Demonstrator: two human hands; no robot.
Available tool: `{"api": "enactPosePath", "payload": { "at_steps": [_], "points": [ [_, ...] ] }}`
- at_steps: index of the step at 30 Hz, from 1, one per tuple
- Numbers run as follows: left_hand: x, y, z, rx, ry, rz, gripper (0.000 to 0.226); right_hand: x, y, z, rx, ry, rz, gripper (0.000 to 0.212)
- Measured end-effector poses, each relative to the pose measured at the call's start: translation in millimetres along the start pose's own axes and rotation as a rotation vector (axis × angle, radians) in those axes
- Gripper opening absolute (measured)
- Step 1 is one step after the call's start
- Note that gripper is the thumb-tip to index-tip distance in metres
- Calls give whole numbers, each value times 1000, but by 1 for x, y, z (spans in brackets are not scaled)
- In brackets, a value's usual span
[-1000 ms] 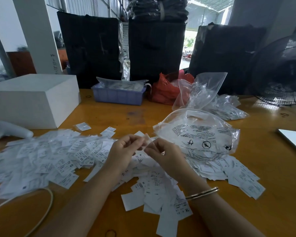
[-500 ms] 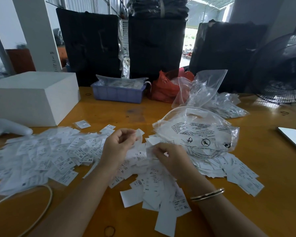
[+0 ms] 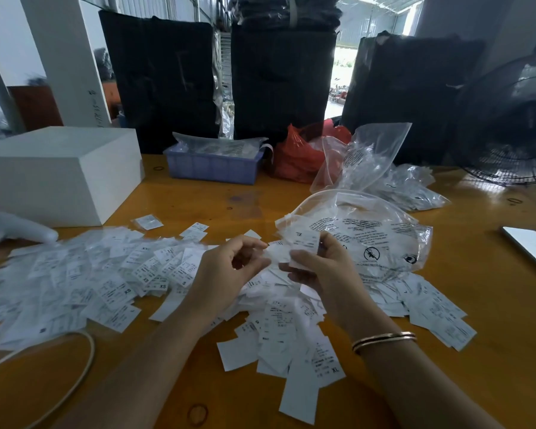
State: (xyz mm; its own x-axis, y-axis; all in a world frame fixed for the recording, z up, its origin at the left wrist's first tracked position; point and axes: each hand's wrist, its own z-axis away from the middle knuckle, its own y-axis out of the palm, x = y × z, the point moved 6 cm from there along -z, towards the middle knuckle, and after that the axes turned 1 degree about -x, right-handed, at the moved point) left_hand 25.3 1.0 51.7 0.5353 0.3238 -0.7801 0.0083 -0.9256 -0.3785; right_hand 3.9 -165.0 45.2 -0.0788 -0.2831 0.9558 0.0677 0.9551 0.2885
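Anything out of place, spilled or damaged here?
Nothing damaged: white labels lie in loose, overlapping heaps across the table; the right hand pinches a few. One rubber band lies stray near the front edge.

White box (image 3: pixel 59 171); blue tray (image 3: pixel 212 171); phone (image 3: pixel 531 250)

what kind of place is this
Most likely a garment packing or warehouse workroom: the table is heaped with white size labels marked XS, S and XL, printed clear polybags lie beside them, and tall black wrapped bundles stand behind.
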Motion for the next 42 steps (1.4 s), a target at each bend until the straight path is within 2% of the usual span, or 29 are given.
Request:
{"api": "enactPosePath", "payload": {
  "at_steps": [4,8,11,20,24,27,31,36,39,42],
  "points": [
    [-1,-1,0,-3,26,-3,20,10,1,2,7,-148,270,12],
    [-4,-2,1,15,55,17,20,21,11,8,48,-396,627,25],
    [-4,-2,1,14,67,-20,19,22,17,12,66,-466,785,27],
    [-6,-1,1,-3,106,-42,31,18,6,6,-25,-418,808,30],
    [-6,-3,1,-13,113,-60,30,14,8,5,2,-439,983,29],
    [-6,-3,1,-6,116,-66,29,17,12,7,18,-515,1106,41],
    [-4,0,1,13,110,-97,29,11,14,6,83,-511,1237,27],
    [-5,3,2,47,107,-67,18,7,17,6,129,-506,1260,24],
    [-5,7,3,85,80,-46,19,5,21,7,161,-494,1256,25],
    [0,7,1,93,14,40,20,11,12,4,74,-427,1129,36]
  ]
}}
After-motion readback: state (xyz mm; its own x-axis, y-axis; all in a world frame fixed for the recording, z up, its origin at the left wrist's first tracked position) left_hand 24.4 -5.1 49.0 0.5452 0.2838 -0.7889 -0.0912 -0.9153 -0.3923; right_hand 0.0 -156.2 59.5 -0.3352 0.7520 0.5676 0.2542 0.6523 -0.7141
